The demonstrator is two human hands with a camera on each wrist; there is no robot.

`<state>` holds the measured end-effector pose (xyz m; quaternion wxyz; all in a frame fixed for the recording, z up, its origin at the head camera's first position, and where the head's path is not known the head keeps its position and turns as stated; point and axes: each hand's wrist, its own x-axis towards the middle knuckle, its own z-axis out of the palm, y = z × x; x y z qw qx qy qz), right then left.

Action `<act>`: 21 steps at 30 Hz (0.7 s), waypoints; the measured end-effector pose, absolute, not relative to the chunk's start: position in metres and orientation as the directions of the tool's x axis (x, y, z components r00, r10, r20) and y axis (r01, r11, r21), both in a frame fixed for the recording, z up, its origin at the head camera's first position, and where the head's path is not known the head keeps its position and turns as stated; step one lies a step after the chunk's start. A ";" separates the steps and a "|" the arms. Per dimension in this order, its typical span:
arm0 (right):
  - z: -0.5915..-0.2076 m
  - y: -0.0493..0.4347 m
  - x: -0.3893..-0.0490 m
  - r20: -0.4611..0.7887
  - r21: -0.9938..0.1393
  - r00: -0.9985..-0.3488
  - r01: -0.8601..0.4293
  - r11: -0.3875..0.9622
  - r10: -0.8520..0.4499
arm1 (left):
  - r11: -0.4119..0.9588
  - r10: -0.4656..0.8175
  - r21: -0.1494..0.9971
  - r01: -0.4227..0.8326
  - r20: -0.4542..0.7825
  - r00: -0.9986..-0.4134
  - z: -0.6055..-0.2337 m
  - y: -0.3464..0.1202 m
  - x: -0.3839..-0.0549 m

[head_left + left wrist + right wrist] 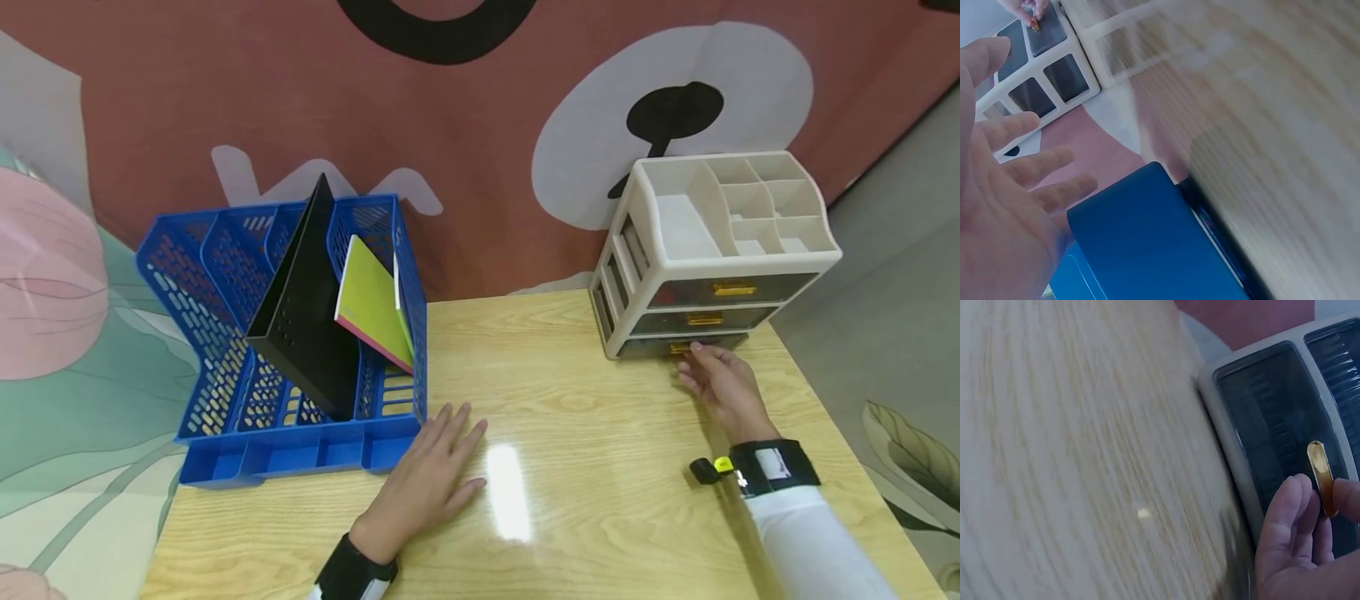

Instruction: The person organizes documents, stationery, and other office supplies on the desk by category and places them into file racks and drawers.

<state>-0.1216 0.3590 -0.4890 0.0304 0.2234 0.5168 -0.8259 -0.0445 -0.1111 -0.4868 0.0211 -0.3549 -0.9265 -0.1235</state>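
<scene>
At the right, my right hand pinches the small amber handle of the lowest drawer between thumb and fingers. That dark see-through drawer belongs to a white desktop drawer unit, with two similar drawers above it. Its front juts out slightly at the right edge in the head view. My left hand has its fingers extended beside the front right corner of a blue file rack. In the left wrist view, the left fingers are spread and hold nothing.
The blue rack holds a black folder, leaning, and a yellow-green notebook. Divided compartments top the white unit. Both stand on a wooden table, before a patterned cloth; the table's right edge runs past the unit.
</scene>
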 end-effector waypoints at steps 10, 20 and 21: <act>-0.489 0.360 -0.135 -0.386 -0.885 -0.902 0.305 -0.351 0.191 | 0.724 0.645 0.215 0.656 0.125 -0.754 -0.487 -0.111 -0.044; -0.489 0.358 -0.124 -0.404 -0.883 -0.896 0.330 -0.334 0.184 | 0.712 0.647 0.181 0.679 0.207 -0.734 -0.486 -0.107 -0.045; -0.489 0.357 -0.121 -0.398 -0.887 -0.900 0.328 -0.325 0.178 | 0.713 0.645 0.179 0.678 0.212 -0.734 -0.485 -0.107 -0.045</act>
